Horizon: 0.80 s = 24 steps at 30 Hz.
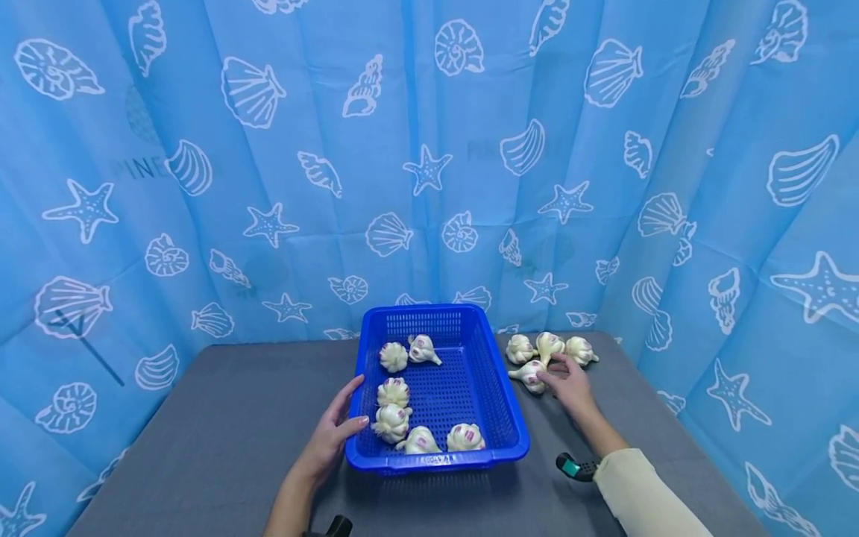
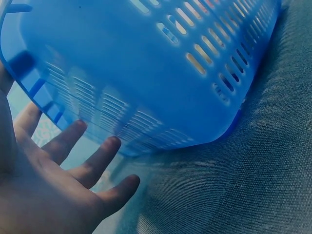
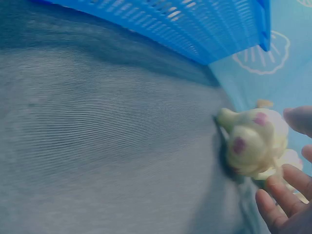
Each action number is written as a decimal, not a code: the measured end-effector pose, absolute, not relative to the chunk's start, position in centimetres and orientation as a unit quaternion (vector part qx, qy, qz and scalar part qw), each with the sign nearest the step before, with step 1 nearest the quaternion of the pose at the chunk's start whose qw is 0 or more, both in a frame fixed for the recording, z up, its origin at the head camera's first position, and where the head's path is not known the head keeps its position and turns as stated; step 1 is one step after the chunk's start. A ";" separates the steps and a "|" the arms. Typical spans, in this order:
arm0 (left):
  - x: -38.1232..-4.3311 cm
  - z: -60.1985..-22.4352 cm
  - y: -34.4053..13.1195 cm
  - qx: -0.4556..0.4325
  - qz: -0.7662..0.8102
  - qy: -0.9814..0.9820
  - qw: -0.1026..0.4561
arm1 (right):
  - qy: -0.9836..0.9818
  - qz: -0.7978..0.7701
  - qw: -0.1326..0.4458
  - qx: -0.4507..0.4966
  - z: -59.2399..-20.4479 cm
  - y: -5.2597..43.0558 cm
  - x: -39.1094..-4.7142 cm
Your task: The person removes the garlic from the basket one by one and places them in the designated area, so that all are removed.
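Note:
My left hand (image 1: 326, 436) is at the left side of a blue plastic basket (image 1: 505, 403), thumb laid over the rim. In the left wrist view its other fingers (image 2: 100, 161) are spread, fairly straight, along the outside of the basket wall. On the right, my right hand (image 1: 570, 384) reaches over a small group of garlic bulbs. Its fingertips are right at the nearest garlic bulb (image 1: 528, 376), which lies on its side with the stem to the left. The right wrist view shows thumb and fingers apart beside that bulb (image 3: 253, 141).
Several white garlic bulbs (image 1: 466, 438) with purple marks lie in the basket along its left and near sides. Three more bulbs (image 1: 520, 349) sit behind the nearest one on the grey tabletop (image 1: 235, 432). A blue shell-patterned curtain (image 1: 429, 209) hangs behind the table.

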<state>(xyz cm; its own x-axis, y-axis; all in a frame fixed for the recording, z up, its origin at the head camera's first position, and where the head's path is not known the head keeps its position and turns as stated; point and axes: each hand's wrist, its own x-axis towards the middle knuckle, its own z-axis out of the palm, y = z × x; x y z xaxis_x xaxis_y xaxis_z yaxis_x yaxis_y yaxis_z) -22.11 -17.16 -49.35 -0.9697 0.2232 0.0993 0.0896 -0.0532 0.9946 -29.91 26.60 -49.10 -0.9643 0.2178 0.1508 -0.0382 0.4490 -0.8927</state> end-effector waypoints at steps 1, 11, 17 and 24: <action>-22.1 -49.4 -17.2 0.115 0.715 0.688 0.043 | -0.844 0.518 0.129 -0.053 -48.8 26.7 -30.0; -22.2 -49.6 -17.2 0.115 0.711 0.692 0.044 | -0.852 0.485 0.190 -0.050 -45.0 26.5 -31.6; -22.2 -49.6 -17.2 0.108 0.714 0.691 0.043 | -0.837 0.508 0.194 -0.058 -42.9 25.9 -32.9; -22.2 -49.6 -17.2 0.117 0.711 0.692 0.043 | -0.809 0.548 0.203 -0.062 -40.4 24.5 -34.1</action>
